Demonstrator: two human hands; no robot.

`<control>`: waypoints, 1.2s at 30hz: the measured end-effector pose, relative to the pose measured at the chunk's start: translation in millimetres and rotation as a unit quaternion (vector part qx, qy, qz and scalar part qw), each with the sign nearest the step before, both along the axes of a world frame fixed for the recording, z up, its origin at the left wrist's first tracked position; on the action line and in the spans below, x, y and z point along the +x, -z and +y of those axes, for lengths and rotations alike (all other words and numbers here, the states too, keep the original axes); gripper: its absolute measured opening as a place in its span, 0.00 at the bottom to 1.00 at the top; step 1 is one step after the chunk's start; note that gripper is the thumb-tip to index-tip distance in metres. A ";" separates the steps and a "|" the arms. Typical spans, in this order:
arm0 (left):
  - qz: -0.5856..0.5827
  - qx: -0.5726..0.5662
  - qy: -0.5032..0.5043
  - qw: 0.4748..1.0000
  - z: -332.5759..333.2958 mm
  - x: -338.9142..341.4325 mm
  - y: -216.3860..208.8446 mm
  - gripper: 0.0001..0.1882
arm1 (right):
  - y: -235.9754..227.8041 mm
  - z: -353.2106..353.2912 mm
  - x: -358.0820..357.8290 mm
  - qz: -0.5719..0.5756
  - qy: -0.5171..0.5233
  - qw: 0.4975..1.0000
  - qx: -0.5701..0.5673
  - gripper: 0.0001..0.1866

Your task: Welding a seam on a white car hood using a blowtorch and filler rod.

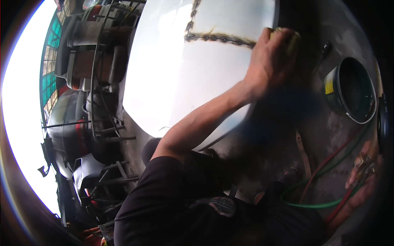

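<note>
My left hand (269,61) reaches across a white sheet-metal panel (184,86) and is closed on a yellowish-green rag or sponge (290,43), most of it hidden by the fingers. The hand is at the panel's right side, by the end of a scorched, spot-welded seam (221,39) that turns a corner and runs up the panel. At the far right, my right hand (358,184) grips a gas torch (363,162) with brass-coloured fittings. A red hose (324,169) and a green hose (318,206) lead to it.
A dark bucket (331,92) with a wire handle and yellow label stands at the right. Below it lies a wooden strip (303,151). On the left are a metal rack (95,74) holding car parts and a dark car (65,119).
</note>
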State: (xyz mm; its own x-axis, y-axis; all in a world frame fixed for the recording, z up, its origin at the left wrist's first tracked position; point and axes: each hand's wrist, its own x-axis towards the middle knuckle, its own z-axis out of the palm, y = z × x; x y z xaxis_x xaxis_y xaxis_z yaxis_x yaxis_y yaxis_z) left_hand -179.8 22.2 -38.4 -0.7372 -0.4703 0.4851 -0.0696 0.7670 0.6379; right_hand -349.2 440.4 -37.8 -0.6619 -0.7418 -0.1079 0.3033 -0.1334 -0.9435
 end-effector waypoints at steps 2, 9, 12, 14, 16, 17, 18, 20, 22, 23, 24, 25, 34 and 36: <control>-0.045 -0.039 0.010 0.998 -0.4 12.4 16.6 0.23 | -3.6 -25.3 2.9 -0.005 -0.022 0.999 -0.024 0.43; -0.200 -0.237 -0.095 0.946 -173.8 114.6 71.9 0.20 | -35.0 -68.0 18.0 -0.001 -0.051 0.998 -0.043 0.41; -0.221 -0.060 -0.322 0.919 -276.7 197.3 17.7 0.14 | -22.6 -73.2 22.6 0.008 -0.024 0.999 -0.041 0.46; -0.231 -0.223 -0.405 0.856 -341.8 255.6 33.3 0.14 | -20.7 -79.9 24.5 0.024 0.002 0.999 -0.045 0.51; -0.298 -0.206 -0.273 0.891 -257.9 174.3 65.0 0.16 | -29.1 -68.1 17.7 0.029 -0.036 0.998 -0.041 0.47; -0.277 -0.121 -0.155 0.941 -230.7 147.3 74.2 0.15 | -30.6 -69.3 16.1 0.030 -0.042 0.998 -0.046 0.47; -0.154 -0.187 -0.142 0.960 -184.3 116.6 103.6 0.15 | -28.5 -75.9 16.2 0.010 -0.037 0.998 -0.058 0.49; -0.194 -0.144 0.017 0.970 -68.5 38.6 102.2 0.27 | -28.1 -85.4 20.7 -0.002 -0.029 0.998 -0.059 0.50; -0.170 -0.205 0.122 0.956 -5.1 14.9 86.0 0.25 | -32.6 -116.9 37.5 0.002 -0.027 0.996 -0.086 0.50; -0.216 -0.127 0.199 0.947 30.2 3.1 70.6 0.21 | -31.2 -111.0 37.5 0.008 -0.025 0.996 -0.084 0.50; -0.171 -0.116 0.225 0.952 58.2 4.0 52.1 0.20 | -36.0 -99.3 39.1 0.016 -0.025 0.996 -0.083 0.50; -0.130 -0.106 0.249 0.954 77.6 8.0 39.6 0.18 | -38.1 -93.1 41.3 0.020 -0.026 0.996 -0.086 0.50; -0.208 0.044 0.232 0.949 43.8 113.9 2.2 0.30 | -47.7 -84.2 47.9 0.039 0.018 0.996 -0.078 0.47; -0.205 0.049 0.225 0.951 33.9 137.3 -1.7 0.30 | -45.4 -84.5 47.7 0.052 0.031 0.995 -0.082 0.47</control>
State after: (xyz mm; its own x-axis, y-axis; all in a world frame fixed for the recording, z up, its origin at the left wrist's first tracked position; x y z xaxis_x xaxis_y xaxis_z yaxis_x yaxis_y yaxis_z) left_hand -42.5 56.1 -36.7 -0.9924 -0.0904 0.0838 -0.0062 0.7157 0.6984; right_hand -301.4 355.9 7.6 -0.7089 -0.7004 0.0831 0.1912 -0.3042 -0.9332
